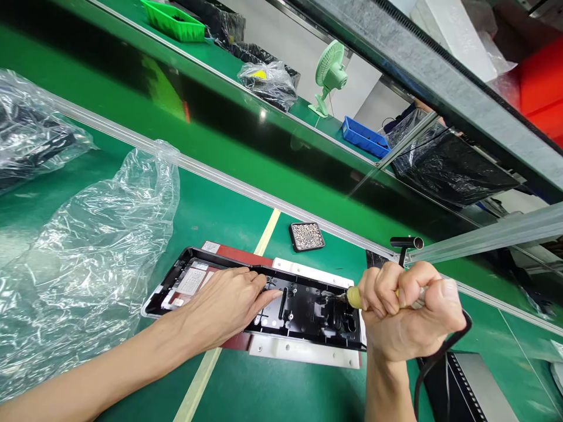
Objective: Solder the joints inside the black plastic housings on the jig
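Note:
A long black plastic housing [308, 313] lies open side up, tilted slightly across the bench, on a reddish-brown board [237, 253] with white strips [303, 351] along both sides. My left hand [229, 299] rests flat on the housing's left-middle part, fingers stretched out and holding nothing. In my right hand [409, 310] is a corded soldering iron [354, 298], gripped in a fist. Its tip points left into the right part of the housing; whether it touches the plastic I cannot tell. Several small metal posts or inserts show on the housing floor.
Beyond the housing stands a small black tray [308, 249] of tiny metal pieces [307, 235]. A black tube holder [407, 242] is by the metal rail. Clear plastic bags [101, 252] cover the left. A grey-black device [479, 387] sits lower right. A green fan [331, 70] stands behind.

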### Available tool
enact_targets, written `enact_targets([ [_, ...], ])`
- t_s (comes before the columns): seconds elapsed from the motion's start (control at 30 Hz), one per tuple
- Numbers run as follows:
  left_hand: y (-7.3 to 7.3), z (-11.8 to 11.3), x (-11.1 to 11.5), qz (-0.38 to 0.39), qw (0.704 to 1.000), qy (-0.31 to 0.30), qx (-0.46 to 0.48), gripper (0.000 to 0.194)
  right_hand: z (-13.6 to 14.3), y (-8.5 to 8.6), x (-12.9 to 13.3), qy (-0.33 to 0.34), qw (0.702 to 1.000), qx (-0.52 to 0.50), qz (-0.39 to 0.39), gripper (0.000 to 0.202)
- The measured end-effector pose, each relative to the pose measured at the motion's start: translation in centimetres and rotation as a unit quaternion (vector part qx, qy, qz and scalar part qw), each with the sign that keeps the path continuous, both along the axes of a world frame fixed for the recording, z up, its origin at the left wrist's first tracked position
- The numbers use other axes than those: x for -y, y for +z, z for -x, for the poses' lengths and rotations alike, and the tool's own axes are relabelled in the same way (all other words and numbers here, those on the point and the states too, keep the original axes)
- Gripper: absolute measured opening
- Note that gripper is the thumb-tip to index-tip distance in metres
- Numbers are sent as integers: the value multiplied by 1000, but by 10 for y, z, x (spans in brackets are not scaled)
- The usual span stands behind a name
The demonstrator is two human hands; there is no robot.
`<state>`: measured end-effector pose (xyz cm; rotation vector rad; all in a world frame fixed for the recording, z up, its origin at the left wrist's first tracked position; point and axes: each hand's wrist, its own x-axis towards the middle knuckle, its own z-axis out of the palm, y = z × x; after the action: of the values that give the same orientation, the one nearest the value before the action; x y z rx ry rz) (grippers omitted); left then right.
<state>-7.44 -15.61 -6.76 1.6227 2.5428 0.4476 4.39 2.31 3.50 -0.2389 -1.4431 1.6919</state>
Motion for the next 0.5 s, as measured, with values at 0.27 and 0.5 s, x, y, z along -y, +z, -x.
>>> enact_targets([
  [0.27,0,0,-1,2,1000,0,-2,48,1,1,2,-15,1000,7,1,38],
  [0.5,-1,0,-1,11,1000,-1,-1,49,2,1,3,-16,1000,5,-6,40],
])
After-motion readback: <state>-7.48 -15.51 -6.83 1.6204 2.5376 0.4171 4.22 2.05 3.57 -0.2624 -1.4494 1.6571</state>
